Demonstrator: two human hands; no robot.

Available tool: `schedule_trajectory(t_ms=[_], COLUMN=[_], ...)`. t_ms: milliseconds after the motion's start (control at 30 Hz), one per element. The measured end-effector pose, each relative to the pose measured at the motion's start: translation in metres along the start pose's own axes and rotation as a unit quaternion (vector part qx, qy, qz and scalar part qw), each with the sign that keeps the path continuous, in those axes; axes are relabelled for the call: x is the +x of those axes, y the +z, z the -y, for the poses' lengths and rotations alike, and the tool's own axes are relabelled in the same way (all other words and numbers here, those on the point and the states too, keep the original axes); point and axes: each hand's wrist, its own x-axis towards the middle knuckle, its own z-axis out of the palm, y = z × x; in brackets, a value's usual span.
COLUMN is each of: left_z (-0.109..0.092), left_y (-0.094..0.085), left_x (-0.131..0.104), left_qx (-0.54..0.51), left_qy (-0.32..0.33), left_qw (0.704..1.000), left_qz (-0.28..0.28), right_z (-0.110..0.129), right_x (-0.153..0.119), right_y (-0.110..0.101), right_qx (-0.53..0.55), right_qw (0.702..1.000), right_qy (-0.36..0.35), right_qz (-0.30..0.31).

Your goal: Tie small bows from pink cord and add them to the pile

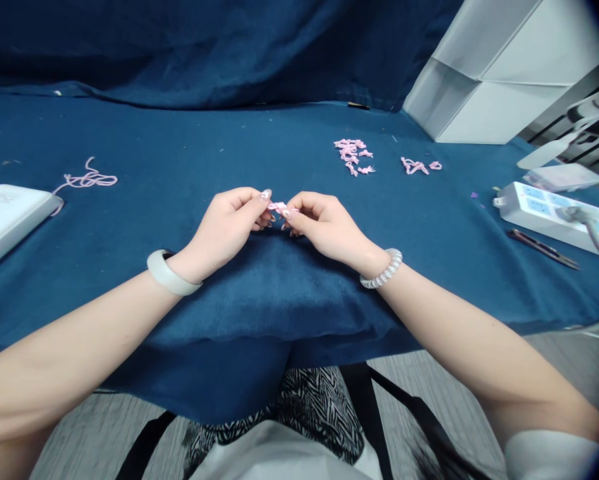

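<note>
Between my two hands is a short piece of knotted pink cord (276, 207), held just above the front of the blue-covered table. My left hand (237, 217) pinches its left end between thumb and fingers. On the other end, the thumb and fingers of my right hand (322, 220) are closed as well. The fingers hide most of the cord, so its full shape does not show. Farther back lie a cluster of small knotted pink cord pieces (349, 153) and, to its right, a smaller group of pink cord pieces (414, 166).
At the left, a loose pink cord (92, 179) runs to a white box-like object (12, 217). On the right are a white power strip (554, 212) with a cable, dark tweezers or snips (543, 249), and a clear plastic case (563, 177). White boxes (509, 110) stand at the back right.
</note>
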Motion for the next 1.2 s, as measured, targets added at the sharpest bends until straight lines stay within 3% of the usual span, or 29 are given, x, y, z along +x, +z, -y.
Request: schedule_trajectory(t_ms=[533,700,833,1000,1200], left_z=[-0.010,-0.010,-0.009,-0.002,0.002], left_y=[0.001,0.001,0.002,0.002,-0.001], left_x=[-0.004,-0.005,-0.004,0.000,0.003], left_qx=[0.105,0.112,0.078,-0.036,-0.053], left_qy=[0.022,0.030,0.015,-0.011,-0.030], left_qw=[0.994,0.993,0.997,0.999,0.998], left_qz=[-0.013,-0.004,-0.015,-0.023,-0.007], right_z=[0.002,-0.003,-0.006,-0.008,-0.006], right_x=[-0.001,-0.001,0.001,0.003,0.003], right_y=[0.000,0.000,0.000,0.000,-0.001], right_qx=[0.022,-0.031,-0.044,-0.040,-0.037], right_qw=[1.000,0.999,0.998,0.998,0.998], right_qy=[0.008,-0.022,-0.039,-0.036,-0.034], right_qz=[-0.004,-0.018,-0.031,-0.034,-0.040])
